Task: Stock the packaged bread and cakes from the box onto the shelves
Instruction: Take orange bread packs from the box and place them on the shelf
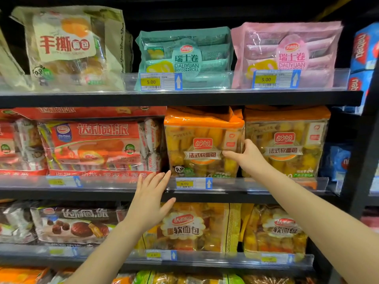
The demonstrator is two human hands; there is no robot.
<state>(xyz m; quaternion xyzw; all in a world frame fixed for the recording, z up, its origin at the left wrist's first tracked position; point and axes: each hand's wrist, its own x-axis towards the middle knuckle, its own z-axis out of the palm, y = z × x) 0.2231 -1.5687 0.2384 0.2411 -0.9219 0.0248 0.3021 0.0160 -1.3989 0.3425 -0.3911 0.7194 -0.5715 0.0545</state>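
Observation:
An orange bag of soft bread (200, 144) stands upright on the middle shelf (123, 193), beside a second identical bag (287, 144). My right hand (245, 156) grips the first bag's right edge, thumb on its front and fingers behind the side. My left hand (151, 198) is open, fingers spread, just below the bag's lower left corner and in front of the shelf's clear lip. No box is in view.
Red pie packs (92, 144) fill the middle shelf's left. Above stand a torn-bread bag (69, 48), a green Swiss roll pack (184, 58) and a pink one (287, 56). Below are chocolate pie packs (75, 224) and soft bread bags (184, 228). Blue packs (365, 50) sit right.

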